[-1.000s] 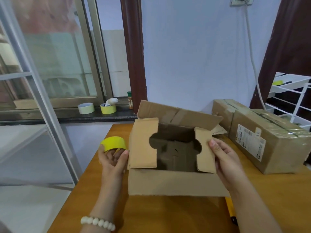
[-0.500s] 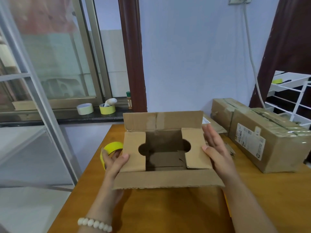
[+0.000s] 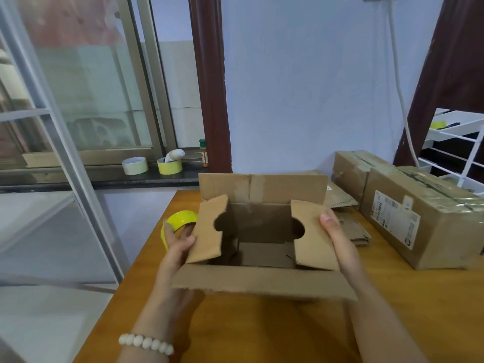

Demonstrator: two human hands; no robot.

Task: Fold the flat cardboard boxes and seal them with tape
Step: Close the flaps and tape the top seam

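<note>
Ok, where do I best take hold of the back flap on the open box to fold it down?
Pinch the back flap at its free top edge, near the middle, coming from above. It stands upright with that edge clear, while the two side flaps crowd its base.

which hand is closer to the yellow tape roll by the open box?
Left. The left hand has fingers on the yellow tape roll, at the open box's left side. The right hand grips the box's right side, the whole box between them.
</note>
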